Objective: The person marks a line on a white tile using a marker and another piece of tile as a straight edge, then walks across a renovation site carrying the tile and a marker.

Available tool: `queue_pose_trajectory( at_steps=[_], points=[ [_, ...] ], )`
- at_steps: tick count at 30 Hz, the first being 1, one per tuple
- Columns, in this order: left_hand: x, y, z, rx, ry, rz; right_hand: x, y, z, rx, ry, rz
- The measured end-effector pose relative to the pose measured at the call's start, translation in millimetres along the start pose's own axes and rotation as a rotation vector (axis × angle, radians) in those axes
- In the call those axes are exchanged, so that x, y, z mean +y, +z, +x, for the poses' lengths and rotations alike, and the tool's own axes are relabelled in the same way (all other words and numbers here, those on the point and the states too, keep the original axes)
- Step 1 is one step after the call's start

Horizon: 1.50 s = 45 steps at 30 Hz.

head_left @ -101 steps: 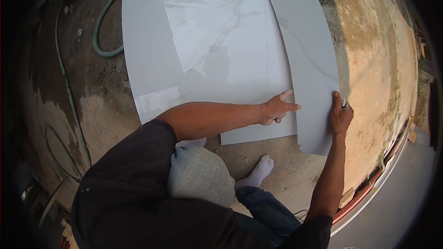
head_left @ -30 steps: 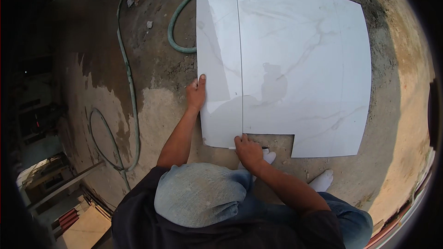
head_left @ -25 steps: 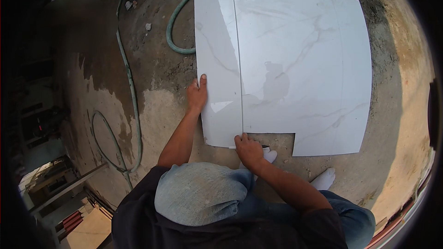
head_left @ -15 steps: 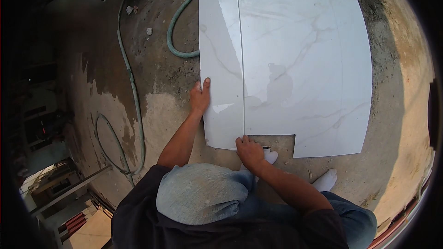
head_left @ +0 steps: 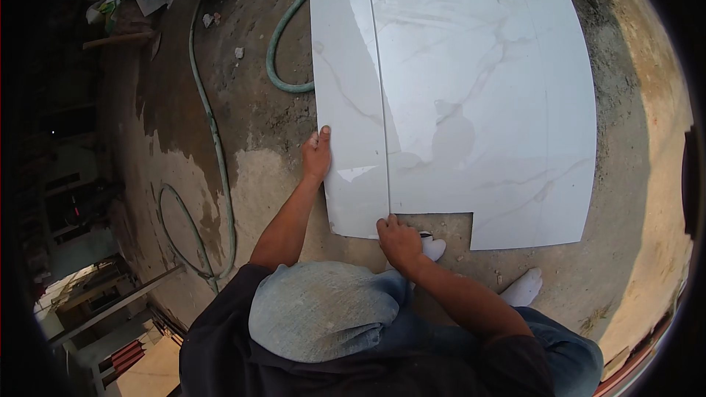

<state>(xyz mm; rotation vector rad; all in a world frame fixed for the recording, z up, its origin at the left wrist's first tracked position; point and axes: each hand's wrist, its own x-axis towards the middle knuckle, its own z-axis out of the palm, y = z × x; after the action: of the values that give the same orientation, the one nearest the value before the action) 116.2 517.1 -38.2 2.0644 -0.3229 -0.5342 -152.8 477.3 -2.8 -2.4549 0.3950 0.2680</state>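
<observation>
Under the left grip, narrow tile strip pressed flat, right grip pinching its near corner, large notched tile alongside, green hose beyond.

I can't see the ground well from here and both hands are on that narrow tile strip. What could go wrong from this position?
1. The narrow tile strip lies edge to edge with the large notched tile; sliding it could chip either glazed edge.
2. The left hand and right hand press on cut edges, which might nick the fingers.
3. The green hose touches the strip's far left side, and the rough, gritty floor may leave it rocking.
</observation>
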Motion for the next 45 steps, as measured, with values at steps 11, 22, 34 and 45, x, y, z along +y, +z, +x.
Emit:
queue_pose_trajectory(
  at_steps=[11, 22, 34, 45],
  points=[
    [-17, -7, 8, -0.017, 0.012, -0.024, -2, 0, 0, 0.035, -0.001, 0.023],
    [-20, -9, 11, -0.053, -0.019, 0.064, -1, 3, -2, 0.072, -0.015, 0.023],
    [-25, -7, 13, -0.064, -0.02, 0.038, -1, 0, -2, 0.045, -0.007, 0.02],
    [-28, -3, 12, -0.027, -0.003, -0.032, 0, 5, -2, 0.04, -0.005, 0.013]
  ],
)
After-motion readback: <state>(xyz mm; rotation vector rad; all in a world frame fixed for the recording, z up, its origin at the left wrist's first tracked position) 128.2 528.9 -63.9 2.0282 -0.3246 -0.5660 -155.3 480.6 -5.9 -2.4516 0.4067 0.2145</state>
